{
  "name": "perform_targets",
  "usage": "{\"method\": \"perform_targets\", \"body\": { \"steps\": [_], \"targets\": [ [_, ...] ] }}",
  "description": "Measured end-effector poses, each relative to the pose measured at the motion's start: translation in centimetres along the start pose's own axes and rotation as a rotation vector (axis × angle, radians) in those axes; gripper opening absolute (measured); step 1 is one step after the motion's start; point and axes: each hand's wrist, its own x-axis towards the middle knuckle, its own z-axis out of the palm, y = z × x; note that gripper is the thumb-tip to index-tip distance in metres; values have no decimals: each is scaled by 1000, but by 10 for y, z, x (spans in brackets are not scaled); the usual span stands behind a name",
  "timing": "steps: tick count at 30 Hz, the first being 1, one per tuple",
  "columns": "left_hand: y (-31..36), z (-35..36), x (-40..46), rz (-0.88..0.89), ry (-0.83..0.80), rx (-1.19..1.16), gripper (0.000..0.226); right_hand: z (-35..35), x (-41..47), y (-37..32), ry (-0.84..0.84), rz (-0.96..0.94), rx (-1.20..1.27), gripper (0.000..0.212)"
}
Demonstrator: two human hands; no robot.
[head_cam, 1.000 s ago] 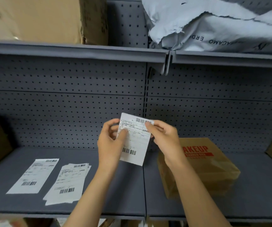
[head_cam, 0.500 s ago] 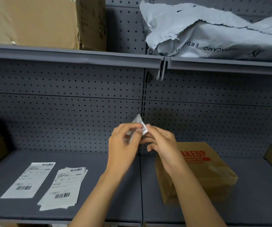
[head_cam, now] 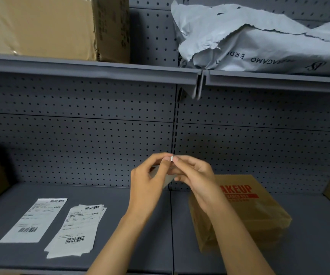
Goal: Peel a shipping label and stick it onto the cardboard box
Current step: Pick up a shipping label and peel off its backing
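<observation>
- Two forearms rise from the bottom edge and meet above the shelf, the left hand and right hand pressed together at the fingertips.
- Both hands are pinched on the shipping label: a white corner shows between the thumbs, and a grey sliver of sheet hangs below them.
- A second ago the label faced the camera, print and barcodes readable; now it is turned almost edge-on and mostly hidden behind the fingers.
- My reading is that the person has gone from looking at the sheet to picking at its top corner to start the peel; whether the backing has split yet cannot be told.
- Its long axis seems to run from the pinched corner down and slightly leftward, though too little shows to be sure.
- Just beyond the right wrist sits the cardboard box, red-printed top up, bare of any label.
- Left on the shelf lie a single label and a loose stack of labels, untouched.
</observation>
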Motion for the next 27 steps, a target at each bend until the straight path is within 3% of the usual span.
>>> {"method": "perform_targets", "body": {
  "steps": [6, 19, 27],
  "targets": [
    [-2, 0, -2, 2, 1, 13, 17, 2, 4, 10, 39, -107, -161, 17],
    [-2, 1, -5, 3, -21, 39, 13, 12, 3, 20, 153, -198, -246, 21],
    [-3, 0, 7, -181, 61, -15, 21, 14, 4, 17, 123, -164, -428, 17]
  ]
}}
